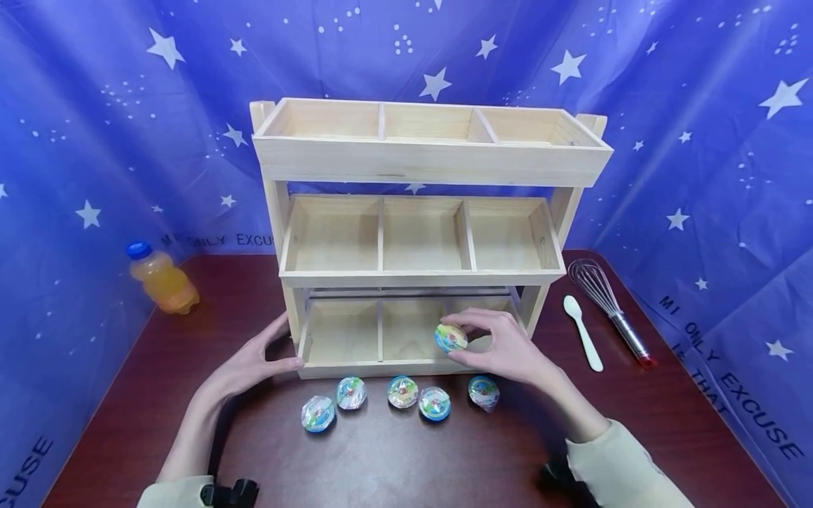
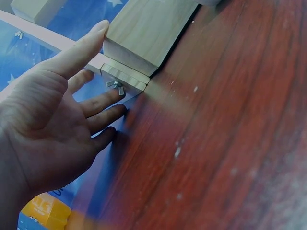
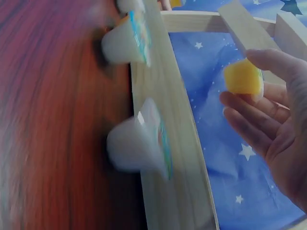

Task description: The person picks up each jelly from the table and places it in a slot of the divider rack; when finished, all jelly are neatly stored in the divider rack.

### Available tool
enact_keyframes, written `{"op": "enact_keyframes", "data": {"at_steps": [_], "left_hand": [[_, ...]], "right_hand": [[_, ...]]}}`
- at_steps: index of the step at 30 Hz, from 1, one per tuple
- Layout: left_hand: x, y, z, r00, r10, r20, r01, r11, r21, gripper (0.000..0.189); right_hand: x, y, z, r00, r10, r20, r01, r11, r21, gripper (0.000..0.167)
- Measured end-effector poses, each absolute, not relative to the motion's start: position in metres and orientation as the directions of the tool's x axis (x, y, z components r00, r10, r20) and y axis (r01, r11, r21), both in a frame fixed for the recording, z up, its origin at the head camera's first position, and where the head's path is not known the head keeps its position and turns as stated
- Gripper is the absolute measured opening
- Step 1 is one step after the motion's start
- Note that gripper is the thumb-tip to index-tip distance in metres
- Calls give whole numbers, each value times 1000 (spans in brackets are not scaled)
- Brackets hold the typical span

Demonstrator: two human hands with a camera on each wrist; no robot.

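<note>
My right hand (image 1: 508, 346) pinches a small jelly cup (image 1: 451, 339) between thumb and fingers, over the bottom tier of a three-tier wooden rack (image 1: 432, 164). In the right wrist view that jelly cup (image 3: 242, 78) shows a yellow body. My left hand (image 1: 257, 360) rests at the rack's lower left corner. The left wrist view has the thumb against the tray's corner (image 2: 129, 57) and the fingers loosely extended beside a wing nut (image 2: 116, 86). Several more jelly cups (image 1: 403, 392) with printed foil lids stand in a loose row before the rack.
A juice bottle (image 1: 164, 279) with a blue cap stands at the left. To the right of the rack lie a white spoon (image 1: 583, 335) and a whisk (image 1: 612, 310). A blue starred curtain (image 1: 673, 176) hangs around the dark red table (image 1: 381, 466).
</note>
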State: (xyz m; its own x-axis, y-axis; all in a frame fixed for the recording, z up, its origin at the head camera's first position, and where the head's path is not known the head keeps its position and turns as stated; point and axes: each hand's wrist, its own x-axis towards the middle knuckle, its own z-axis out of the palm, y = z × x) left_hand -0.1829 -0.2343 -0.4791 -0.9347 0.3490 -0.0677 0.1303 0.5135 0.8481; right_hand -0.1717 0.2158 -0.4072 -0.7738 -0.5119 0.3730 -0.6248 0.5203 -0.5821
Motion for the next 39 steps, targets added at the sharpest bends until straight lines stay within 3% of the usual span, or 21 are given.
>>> {"op": "enact_keyframes", "data": {"at_steps": [18, 39], "left_hand": [[-181, -235, -477, -931, 363, -46, 160, 516, 841, 102], [-183, -234, -478, -929, 367, -56, 153, 518, 842, 103]], "right_hand": [[-185, 150, -412, -839, -451, 304, -525, 526, -669, 45], [-221, 90, -405, -864, -497, 86, -410, 593, -693, 48]]}}
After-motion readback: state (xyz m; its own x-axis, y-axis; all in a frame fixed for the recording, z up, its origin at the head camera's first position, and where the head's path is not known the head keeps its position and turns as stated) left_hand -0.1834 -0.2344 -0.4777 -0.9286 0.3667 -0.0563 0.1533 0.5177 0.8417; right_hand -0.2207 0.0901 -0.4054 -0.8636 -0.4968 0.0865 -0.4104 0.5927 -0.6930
